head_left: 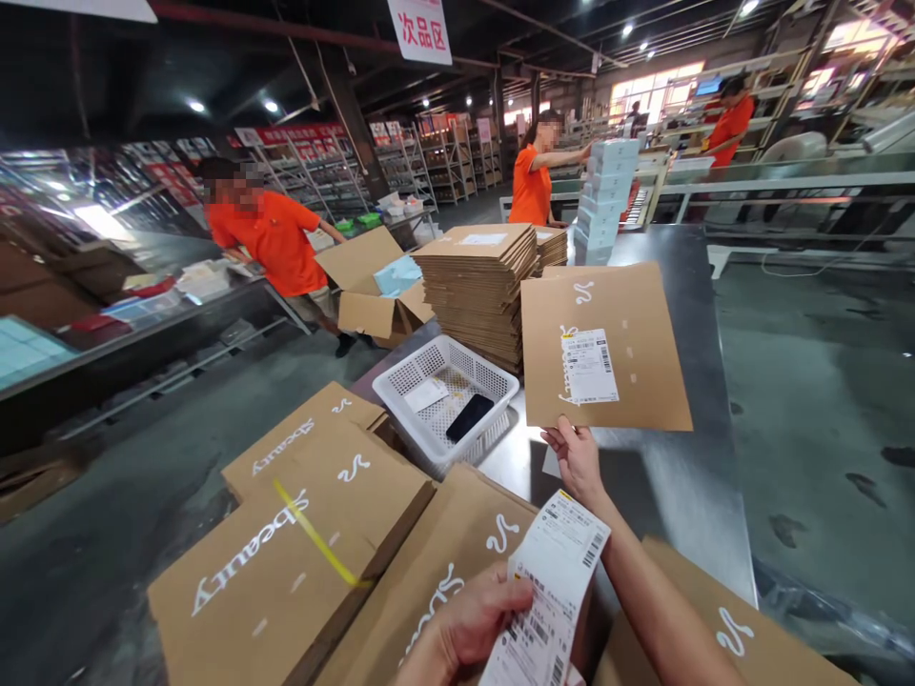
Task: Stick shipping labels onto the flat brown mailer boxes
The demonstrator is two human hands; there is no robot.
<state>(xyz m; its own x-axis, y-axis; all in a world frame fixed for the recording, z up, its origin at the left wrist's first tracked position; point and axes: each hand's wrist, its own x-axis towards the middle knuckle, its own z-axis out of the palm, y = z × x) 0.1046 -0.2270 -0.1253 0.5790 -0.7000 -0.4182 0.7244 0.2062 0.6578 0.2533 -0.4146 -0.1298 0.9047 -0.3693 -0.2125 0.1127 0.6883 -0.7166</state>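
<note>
My left hand [480, 615] is closed round a strip of printed shipping labels [554, 572], its thumb lying across the front. The strip's lower end runs out of the picture. Further forward, my right hand [578, 461] pinches the bottom edge of a flat cardboard box [643, 353]. A white shipping label [590, 366] is stuck on that box, over part of its white lettering. The box is tilted up above the metal table [715, 495]. Below my left hand lies more flat cardboard [457, 514] with white print.
A white plastic basket [400, 419] holds a phone [469, 417] and paper. Behind it rises a stack of flat cardboard [472, 295], with an open carton [368, 314] to its left. Co-workers in orange shirts stand beyond, one beside stacked pale boxes [607, 195]. Yellow-strapped cardboard [286, 562] lies left.
</note>
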